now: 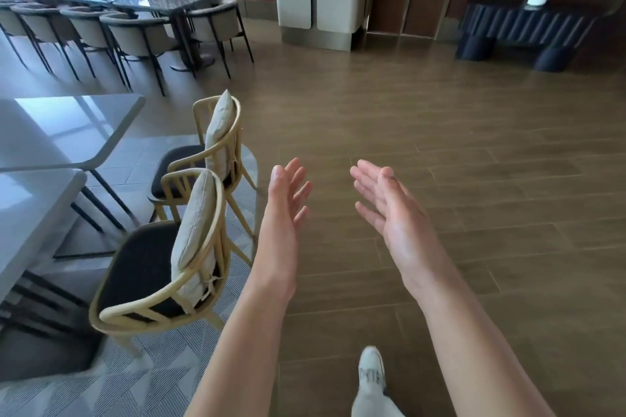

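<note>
Both hands empty: left hand [283, 210] and right hand [393, 213] mid-frame, fingers straight, palms facing, apart. Near chair [142, 264] sits lower left, just beside my left forearm, not touched. Far chair [211, 142] above it, by the grey table [50, 132]. Looks like chair handling hasn't started: reach and grip still to do.
</note>
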Demonstrator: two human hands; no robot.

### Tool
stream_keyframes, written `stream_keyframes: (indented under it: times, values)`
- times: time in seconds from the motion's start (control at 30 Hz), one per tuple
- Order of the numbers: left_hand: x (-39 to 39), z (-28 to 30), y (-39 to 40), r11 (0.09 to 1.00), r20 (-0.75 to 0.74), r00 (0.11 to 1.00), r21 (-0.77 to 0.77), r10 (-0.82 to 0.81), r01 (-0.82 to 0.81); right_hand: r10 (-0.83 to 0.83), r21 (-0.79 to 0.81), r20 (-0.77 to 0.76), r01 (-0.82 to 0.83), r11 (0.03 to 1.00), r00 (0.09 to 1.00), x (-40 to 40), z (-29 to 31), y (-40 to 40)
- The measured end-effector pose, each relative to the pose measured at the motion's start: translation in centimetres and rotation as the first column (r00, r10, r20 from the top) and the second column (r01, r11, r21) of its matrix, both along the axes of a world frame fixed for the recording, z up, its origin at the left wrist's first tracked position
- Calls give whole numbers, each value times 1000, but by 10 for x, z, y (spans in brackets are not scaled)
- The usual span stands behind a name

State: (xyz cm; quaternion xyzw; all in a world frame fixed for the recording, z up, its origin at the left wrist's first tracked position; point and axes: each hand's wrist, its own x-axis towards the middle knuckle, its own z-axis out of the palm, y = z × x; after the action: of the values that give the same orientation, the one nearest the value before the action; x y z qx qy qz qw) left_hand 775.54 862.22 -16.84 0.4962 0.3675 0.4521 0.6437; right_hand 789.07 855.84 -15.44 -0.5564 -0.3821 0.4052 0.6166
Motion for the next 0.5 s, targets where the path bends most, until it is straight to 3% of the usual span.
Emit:
stream_keyframes:
  times: [0.27,0.5]
  values:
    - [70,-2,143,993,-40,992,10,119,-119,85,4,-43,-85,996,995,77,-14,156]
    - [88,13,258,939,-22,939,12,344,-344,317,24,-22,-317,948,948,105,9,311]
